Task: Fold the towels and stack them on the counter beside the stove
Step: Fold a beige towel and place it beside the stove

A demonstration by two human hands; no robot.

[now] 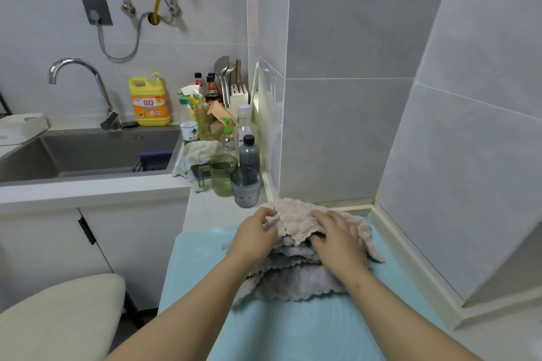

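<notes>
A pile of small fuzzy towels lies on a light blue mat (293, 328) on the counter. The top one is a beige towel (296, 218), rumpled and partly doubled over. Grey towels (293, 281) with scalloped edges lie under it. My left hand (255, 236) pinches the beige towel's left edge between thumb and fingers. My right hand (337, 239) grips the same towel on its right side, fingers curled into the cloth. Part of the pile is hidden under both hands.
A grey glass (246, 187) and a green mug (223, 174) stand just behind the pile, with bottles (249, 152), a rumpled cloth (196, 155) and a knife block behind them. The sink (88, 152) and faucet are at left. Tiled walls close the right side. A cream chair seat (58, 316) sits lower left.
</notes>
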